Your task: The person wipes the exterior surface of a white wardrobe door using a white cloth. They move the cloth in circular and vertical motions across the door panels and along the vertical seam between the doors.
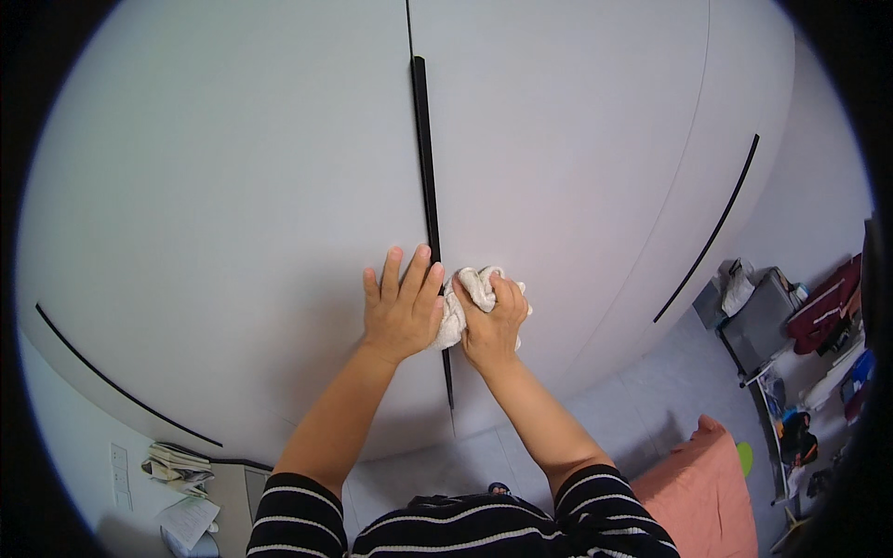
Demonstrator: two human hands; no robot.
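Note:
In front of me stands a pale wardrobe with flat doors [251,158] and a long black handle strip [425,149] along the seam between two of them. My left hand [403,312] lies flat on the left door beside the strip, fingers spread and holding nothing. Just right of the strip, my right hand [496,321] grips a crumpled white cloth [453,321] and presses it to the right door. The cloth bunches out around the fingers and touches the strip's edge.
Other black handles curve at the far left [121,381] and far right [712,232]. Lower right are a pink-covered piece of furniture [702,493], a grey cabinet [758,316] and a cluttered shelf rack [772,409]. Papers [181,470] lie at lower left.

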